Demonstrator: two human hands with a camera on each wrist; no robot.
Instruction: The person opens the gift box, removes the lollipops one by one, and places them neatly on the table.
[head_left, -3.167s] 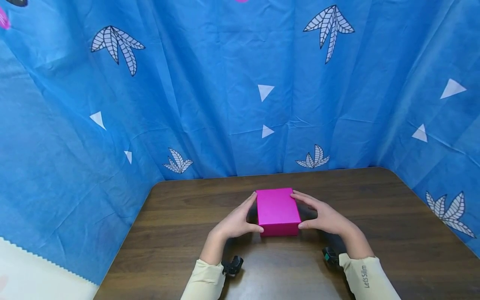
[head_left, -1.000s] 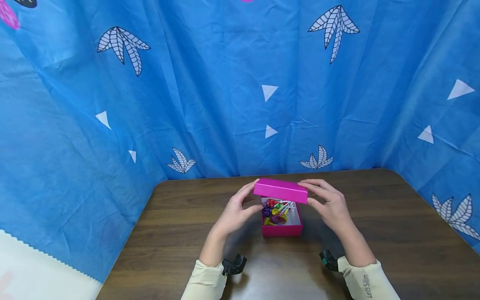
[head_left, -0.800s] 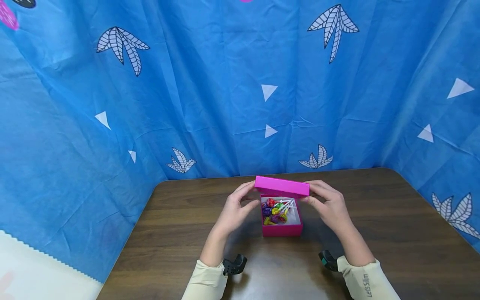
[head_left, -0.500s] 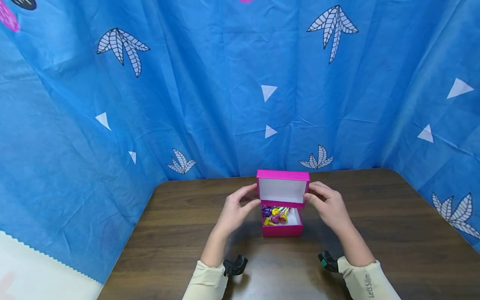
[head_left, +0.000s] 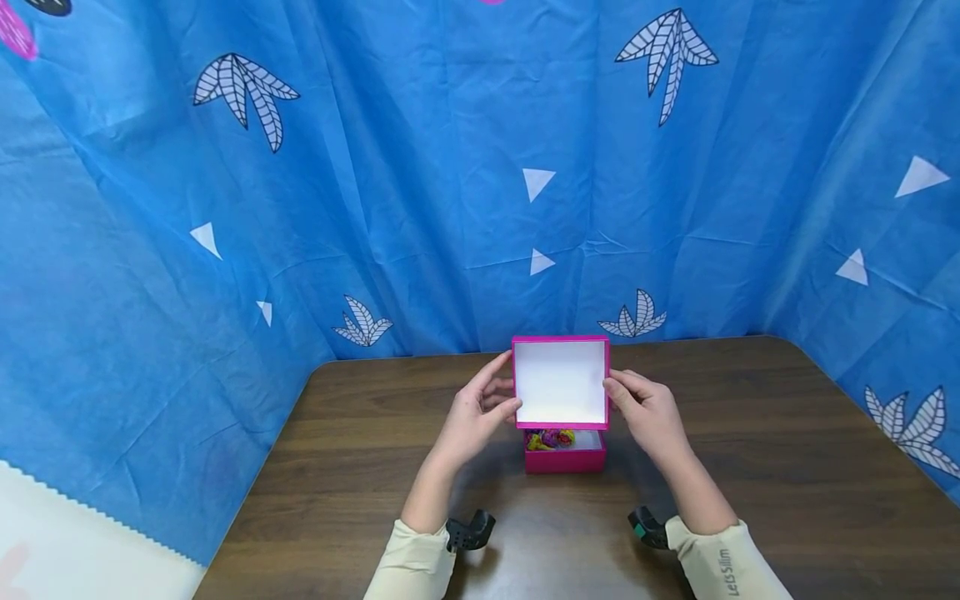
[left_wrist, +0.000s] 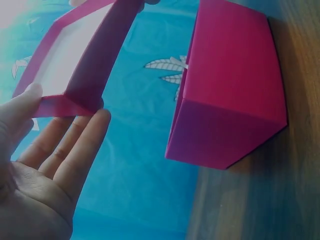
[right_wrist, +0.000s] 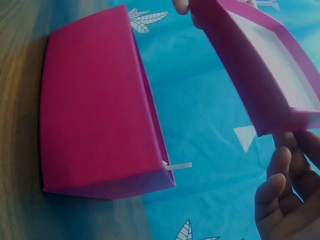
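Note:
A magenta box lid (head_left: 561, 382) is held up on edge above its box, white inside facing the head camera. My left hand (head_left: 472, 421) grips its left side, thumb on the near rim and fingers behind. On the opposite side my right hand (head_left: 654, 417) pinches the lid's edge. Below, the magenta box (head_left: 564, 462) stands uncovered on the table. Wrapped lollipops (head_left: 551, 439) lie inside it, partly hidden by the lid. In the left wrist view, the lid (left_wrist: 87, 55) is apart from the box (left_wrist: 230, 65). A white stick (right_wrist: 180, 165) pokes above the box rim in the right wrist view.
The brown wooden table (head_left: 360, 467) has rounded far corners. A blue curtain (head_left: 450, 167) with leaf and triangle prints hangs behind it and along both sides. Each wrist wears a black strapped device (head_left: 471, 530).
Both hands have lifted the lid off the box, which was covered at first. The lid has since tilted until its inside faces the head camera, hiding more of the lollipops.

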